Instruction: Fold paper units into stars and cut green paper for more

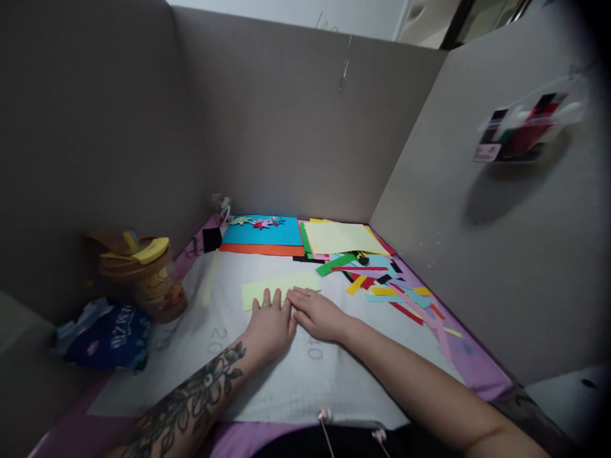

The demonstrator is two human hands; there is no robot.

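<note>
A pale yellow-green paper strip (289,280) lies on the white sheet in front of me. My left hand (273,321) rests flat with its fingers spread, their tips on the strip's near edge. Beside it, my right hand (317,312) lies palm down, fingers stretched out over the strip's right part and touching or nearly touching the left hand. Neither hand grips anything I can see. What lies beneath the palms is hidden. The white sheet (277,388) bears handwritten numbers.
Coloured paper scraps (377,291) lie at the right. Behind are stacked pale sheets (341,237) and blue paper (262,236) with small paper stars. At the left stand a brown cup (157,286) and a blue packet (109,337). Grey partitions (296,127) enclose the table.
</note>
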